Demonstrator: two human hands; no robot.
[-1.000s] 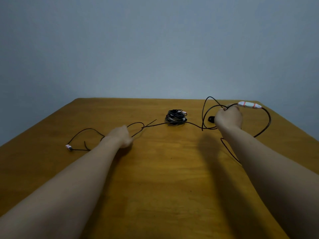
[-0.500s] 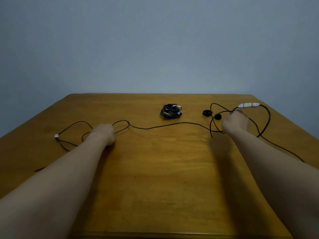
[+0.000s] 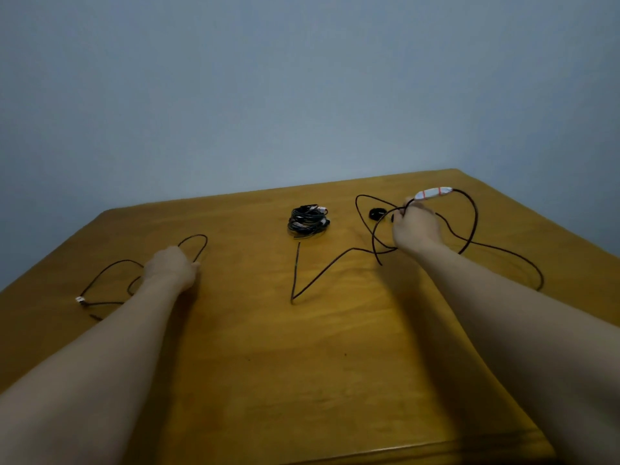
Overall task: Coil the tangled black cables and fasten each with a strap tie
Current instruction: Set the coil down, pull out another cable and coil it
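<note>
A thin black cable (image 3: 107, 267) loops over the left of the wooden table (image 3: 268, 380) and ends in a small silver plug (image 3: 80, 300). My left hand (image 3: 172, 268) grips this cable, and a loop stands out beyond the fingers. A second black cable (image 3: 322, 273) lies in a V at the middle and runs right. There my right hand (image 3: 416, 229) grips several of its loops. A white inline piece with red bands (image 3: 432, 193) sits just beyond that hand. A coiled black cable bundle (image 3: 307, 223) rests at the back centre.
A small black object (image 3: 377, 213) lies between the bundle and my right hand. One long loop (image 3: 523, 260) trails toward the table's right edge. A blue-grey wall stands behind the table.
The strand stretched between my hands is gone. A free end now lies in a V at the table's middle. My right hand has lifted slightly toward the white piece, and the view has tilted.
</note>
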